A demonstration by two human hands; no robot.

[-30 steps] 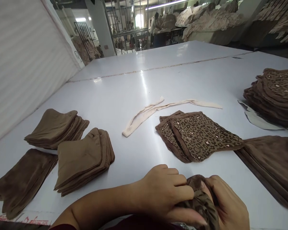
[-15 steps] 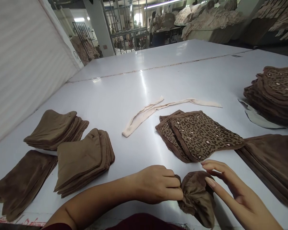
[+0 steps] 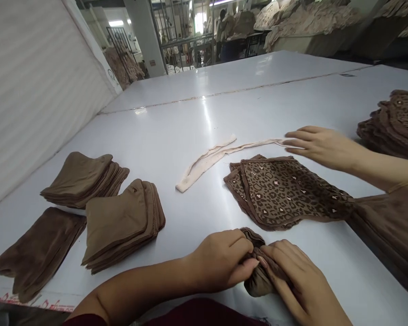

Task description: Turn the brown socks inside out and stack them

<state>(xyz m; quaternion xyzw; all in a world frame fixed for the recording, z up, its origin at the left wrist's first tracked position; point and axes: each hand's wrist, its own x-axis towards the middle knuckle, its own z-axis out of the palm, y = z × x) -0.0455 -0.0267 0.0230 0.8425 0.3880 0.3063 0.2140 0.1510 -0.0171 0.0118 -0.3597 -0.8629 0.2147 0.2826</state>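
Your left hand (image 3: 221, 260) and right hand (image 3: 297, 274) both pinch the bunched brown cloth (image 3: 258, 283) between them, nearer than the leopard-print stack (image 3: 289, 192).

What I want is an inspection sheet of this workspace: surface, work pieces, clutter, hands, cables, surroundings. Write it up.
Surface: glossy white table.
Work pieces: bunched brown fabric piece at the near side; leopard-print fabric pieces beyond it; brown fabric stacks at left.
Clutter: loose cream fabric strip.
Hands: left hand and right hand both grip the bunched brown fabric piece; another person's hand is at the strip's right end, contact unclear.
Cables: nothing seen.
Surroundings: heaped pale fabric, metal bars, white sheeting at left.
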